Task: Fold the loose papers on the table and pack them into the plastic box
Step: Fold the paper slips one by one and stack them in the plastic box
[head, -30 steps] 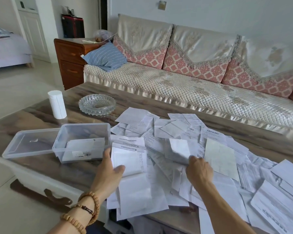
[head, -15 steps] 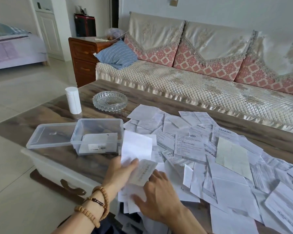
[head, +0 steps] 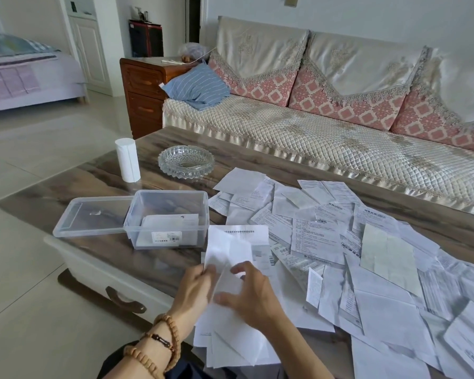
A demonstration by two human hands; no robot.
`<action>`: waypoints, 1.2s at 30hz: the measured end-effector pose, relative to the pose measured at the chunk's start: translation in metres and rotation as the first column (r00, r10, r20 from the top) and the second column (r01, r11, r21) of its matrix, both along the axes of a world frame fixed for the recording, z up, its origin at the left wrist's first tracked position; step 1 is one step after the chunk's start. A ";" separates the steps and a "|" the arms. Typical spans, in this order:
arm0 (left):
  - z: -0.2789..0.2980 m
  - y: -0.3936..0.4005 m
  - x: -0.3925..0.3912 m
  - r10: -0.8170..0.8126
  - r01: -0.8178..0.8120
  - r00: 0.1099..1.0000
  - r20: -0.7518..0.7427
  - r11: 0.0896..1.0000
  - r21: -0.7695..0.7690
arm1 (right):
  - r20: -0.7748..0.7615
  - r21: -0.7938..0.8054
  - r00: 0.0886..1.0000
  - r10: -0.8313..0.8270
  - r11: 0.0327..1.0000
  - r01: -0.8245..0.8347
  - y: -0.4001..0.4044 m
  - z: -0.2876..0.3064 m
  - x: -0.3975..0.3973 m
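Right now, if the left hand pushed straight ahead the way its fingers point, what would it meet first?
The left hand pinches the sheet being folded, so that paper is already at its fingertips. Past it, the line runs up and slightly right, probably onto the loose papers, passing right of the plastic box. Depth is hard to judge.

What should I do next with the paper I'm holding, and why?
Probably finish the fold: press the sheet flat along its crease. Your left hand pinches its edge and your right hand holds the other side, but it still stands loosely bent. The open plastic box sits just beyond it with folded paper already inside, so it can go there after.
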State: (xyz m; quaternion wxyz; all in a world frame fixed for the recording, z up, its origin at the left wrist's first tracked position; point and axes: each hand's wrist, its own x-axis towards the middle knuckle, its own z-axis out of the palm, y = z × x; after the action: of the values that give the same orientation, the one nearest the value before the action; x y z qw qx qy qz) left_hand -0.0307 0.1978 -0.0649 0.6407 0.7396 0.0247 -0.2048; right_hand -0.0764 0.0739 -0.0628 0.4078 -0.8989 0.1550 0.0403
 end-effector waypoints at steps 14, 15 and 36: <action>0.014 0.007 0.008 -0.042 0.051 0.995 0.091 0.993 -0.107 | -0.105 0.616 0.854 -0.509 0.641 0.458 -0.013 0.013 0.019; 0.016 0.008 0.009 -0.064 0.075 0.992 0.107 0.992 -0.104 | -0.086 0.604 0.858 -0.507 0.659 0.449 -0.011 0.011 0.019; 0.038 0.016 0.014 0.088 -0.087 0.975 0.206 0.996 -0.015 | -0.033 0.992 0.814 -0.580 0.078 0.096 -0.022 0.008 0.012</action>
State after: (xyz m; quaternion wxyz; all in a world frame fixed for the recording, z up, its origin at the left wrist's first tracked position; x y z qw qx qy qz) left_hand -0.0164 0.2138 -0.0266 0.6505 0.7531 -0.0101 -0.0985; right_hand -0.0640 0.0516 -0.0551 0.8997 -0.3489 0.2210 -0.1413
